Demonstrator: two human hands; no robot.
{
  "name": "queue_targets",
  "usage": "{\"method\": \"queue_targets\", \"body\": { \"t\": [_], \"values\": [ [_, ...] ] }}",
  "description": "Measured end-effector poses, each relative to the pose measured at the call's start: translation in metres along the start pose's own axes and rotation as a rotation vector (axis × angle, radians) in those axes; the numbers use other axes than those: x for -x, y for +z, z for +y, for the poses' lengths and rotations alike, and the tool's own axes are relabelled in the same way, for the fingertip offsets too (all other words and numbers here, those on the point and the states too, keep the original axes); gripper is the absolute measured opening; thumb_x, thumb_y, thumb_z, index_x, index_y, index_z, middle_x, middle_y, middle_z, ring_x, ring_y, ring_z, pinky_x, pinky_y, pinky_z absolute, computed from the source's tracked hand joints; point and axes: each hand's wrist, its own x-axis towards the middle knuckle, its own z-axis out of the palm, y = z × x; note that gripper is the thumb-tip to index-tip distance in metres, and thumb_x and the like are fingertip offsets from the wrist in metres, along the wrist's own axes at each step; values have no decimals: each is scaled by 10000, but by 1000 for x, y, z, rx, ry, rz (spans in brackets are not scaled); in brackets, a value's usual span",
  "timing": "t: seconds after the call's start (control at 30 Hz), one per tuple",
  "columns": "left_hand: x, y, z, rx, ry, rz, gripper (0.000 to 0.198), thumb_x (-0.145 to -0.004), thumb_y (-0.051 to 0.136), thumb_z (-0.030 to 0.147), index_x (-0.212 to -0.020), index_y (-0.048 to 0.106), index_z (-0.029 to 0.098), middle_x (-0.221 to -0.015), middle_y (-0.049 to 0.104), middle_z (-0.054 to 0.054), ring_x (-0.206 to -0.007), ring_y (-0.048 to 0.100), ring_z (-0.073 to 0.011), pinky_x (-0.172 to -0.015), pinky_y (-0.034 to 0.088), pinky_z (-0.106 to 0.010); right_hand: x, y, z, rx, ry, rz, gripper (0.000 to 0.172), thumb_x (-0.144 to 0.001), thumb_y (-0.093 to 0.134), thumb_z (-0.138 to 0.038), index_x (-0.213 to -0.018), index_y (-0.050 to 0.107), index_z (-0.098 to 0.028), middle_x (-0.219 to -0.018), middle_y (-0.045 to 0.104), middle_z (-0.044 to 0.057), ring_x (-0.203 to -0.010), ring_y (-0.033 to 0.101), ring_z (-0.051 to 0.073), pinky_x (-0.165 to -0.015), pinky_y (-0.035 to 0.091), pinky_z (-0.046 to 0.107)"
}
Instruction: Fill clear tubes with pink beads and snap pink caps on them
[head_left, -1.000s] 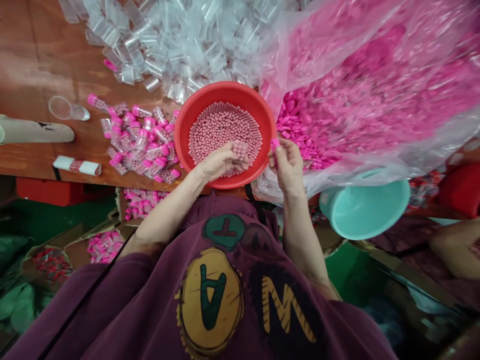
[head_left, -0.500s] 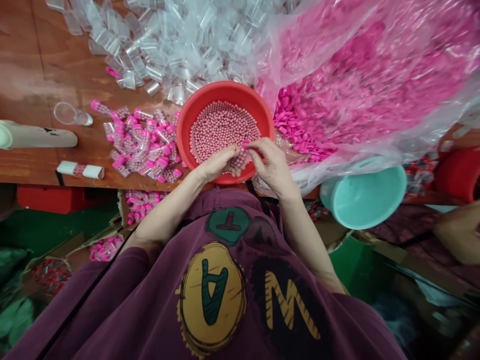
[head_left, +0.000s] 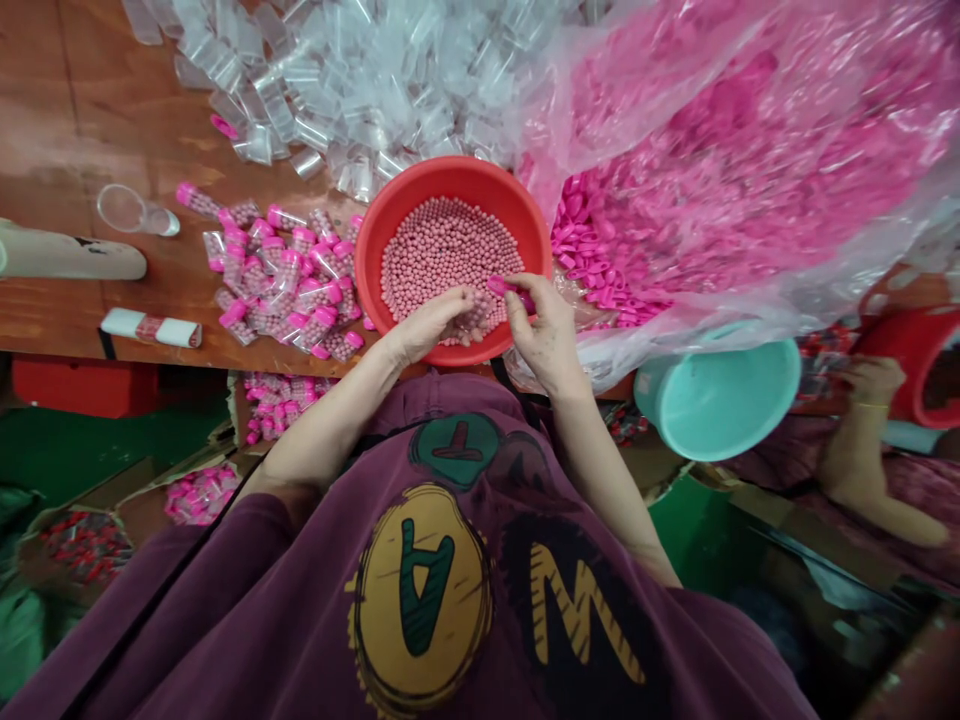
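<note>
Brown wooden worktop, dull sheen. Crinkled see-through bag, hard pink pieces spilling from mouth. Heap of smooth clear tubes, seemingly left to fill. Round red plastic bowl. Pile of filled, pink-topped tubes, apparently done. Left hand curled round bead-filled tube over bowl's near side; right hand pinching glossy pink cap just beside it, contact unclear. Smallest: round pink beads, plenty left.

- Turquoise basin: near edge of the worktop, right.
- White cylinder: far left.
- White roll with red band: just beside the cylinder.
- Green floor: below.
</note>
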Motion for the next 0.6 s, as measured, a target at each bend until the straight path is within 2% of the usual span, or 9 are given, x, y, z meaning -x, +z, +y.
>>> {"method": "queue_targets", "body": {
  "t": [0.07,0.17,0.23,0.33,0.43,0.6],
  "values": [
    [3,2,4,10,39,5,233,-879,628,299,-1091,648,203,-992,766,-85,-866,753,-233,-804,628,-404,2,1,-3,-48,53,41,383,-1096,529,-609,-1307,679,-327,-1130,756,57,-1042,732,268,-971,637,496],
    [8,6,13,38,66,-55,352,-794,633,226,-1145,657,204,-1025,773,-75,-968,767,-239,-822,622,-381,5,4,1,-194,182,66,463,-1068,543,-692,-1319,661,-321,-931,694,23,-820,683,224,-824,643,438],
    [8,8,17,43,85,-88,359,-796,626,218,-1153,665,208,-1042,769,-75,-991,770,-241,-850,616,-392,6,6,8,-340,288,71,484,-1048,555,-735,-1275,664,-322,-857,658,-1,-701,620,186,-718,620,381],
    [2,12,20,-2,136,-41,303,-825,641,231,-1125,672,204,-1021,744,-64,-960,753,-222,-881,598,-394,7,7,16,-511,385,87,501,-990,654,-756,-1219,662,-310,-816,618,-33,-624,541,139,-603,558,302],
    [-5,16,21,-66,167,3,289,-837,658,247,-1122,667,200,-1020,718,-57,-926,723,-205,-854,578,-370,5,5,17,-586,415,108,526,-912,778,-739,-1173,676,-293,-813,612,-44,-624,526,117,-575,527,266],
    [-4,20,26,-120,240,1,350,-826,653,210,-1176,632,216,-1075,684,-46,-971,688,-186,-865,578,-338,1,-2,7,-625,437,145,560,-837,832,-771,-1097,756,-281,-750,608,-56,-628,539,109,-611,534,258]
  ]
}}
